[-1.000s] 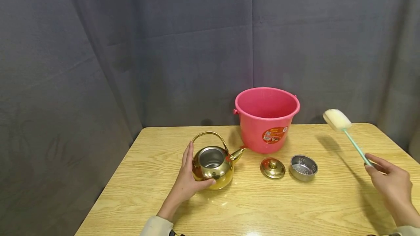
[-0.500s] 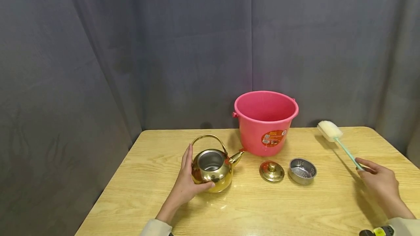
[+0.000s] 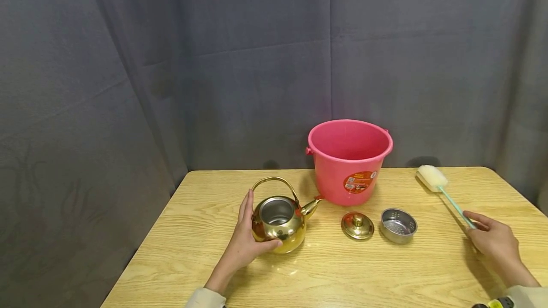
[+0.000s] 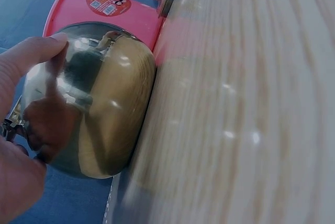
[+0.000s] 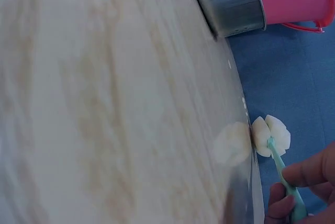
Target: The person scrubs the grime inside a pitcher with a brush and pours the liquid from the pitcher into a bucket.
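Note:
My left hand (image 3: pixel 245 242) holds the side of a shiny gold kettle (image 3: pixel 284 233), thumb in front and fingers on the far side by its arched handle. The kettle stands upright on the table without its lid, its spout towards the right. In the left wrist view, the thumb presses the polished kettle body (image 4: pixel 104 103). At the right, my right hand (image 3: pixel 494 241) grips the mint-green handle of a sponge brush (image 3: pixel 432 178). The brush's white head is low over the table's back right part. In the right wrist view, the sponge head (image 5: pixel 277 135) appears at or just above the surface.
A pink bucket (image 3: pixel 336 179) stands at the back, behind the kettle's spout. The gold kettle lid (image 3: pixel 357 226) lies beside a perforated steel strainer basket (image 3: pixel 398 227) between my hands. A grey curtain (image 3: pixel 257 70) hangs behind the wooden table (image 3: pixel 334 274).
My right hand has lowered the sponge brush towards the table and moved slightly left. The left hand and the kettle have kept their place.

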A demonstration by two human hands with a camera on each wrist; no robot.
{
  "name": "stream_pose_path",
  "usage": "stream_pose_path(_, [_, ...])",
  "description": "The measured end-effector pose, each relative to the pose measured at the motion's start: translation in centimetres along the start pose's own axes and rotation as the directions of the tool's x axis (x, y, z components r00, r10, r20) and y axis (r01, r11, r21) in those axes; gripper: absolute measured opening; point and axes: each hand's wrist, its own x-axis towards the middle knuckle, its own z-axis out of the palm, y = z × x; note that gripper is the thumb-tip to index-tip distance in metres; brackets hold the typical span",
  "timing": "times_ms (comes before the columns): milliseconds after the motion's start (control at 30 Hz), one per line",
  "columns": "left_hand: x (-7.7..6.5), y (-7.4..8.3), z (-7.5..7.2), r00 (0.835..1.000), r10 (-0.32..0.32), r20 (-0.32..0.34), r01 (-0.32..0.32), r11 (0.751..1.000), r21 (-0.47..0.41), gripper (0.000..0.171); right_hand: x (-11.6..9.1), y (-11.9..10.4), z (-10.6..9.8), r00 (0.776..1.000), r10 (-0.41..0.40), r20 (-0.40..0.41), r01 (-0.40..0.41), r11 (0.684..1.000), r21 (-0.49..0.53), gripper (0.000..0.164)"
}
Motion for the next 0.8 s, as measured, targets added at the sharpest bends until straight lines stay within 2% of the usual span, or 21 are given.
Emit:
stream_pose_path(167, [0.01,0.05,0.02,1.000,0.000,-0.002,0.000,1.000,-0.005,0.131,-0.24,0.12,-0.32,0.998,-0.058,0.011,0.059,0.996,-0.064,0.057])
stream_pose_path(467, [-0.15,0.10,0.03,1.000,-0.009,-0.005,0.009,1.000,-0.006,0.132,-0.53,0.30,-0.74,0.983,-0.175,0.054,0.181,0.973,-0.142,0.050])
stream_pose_path(633, [-0.12,0.16,0.07,1.000,-0.016,-0.008,0.016,1.000,-0.007,0.132,-0.23,0.35,-0.79,0.976,-0.197,0.096,0.210,0.964,-0.161,0.052])
stream_pose_path(800, [-0.06,0.21,0.09,1.000,-0.013,-0.010,0.013,1.000,-0.006,0.132,0.01,0.42,-1.00,0.969,-0.176,0.174,0.204,0.966,-0.161,0.056])
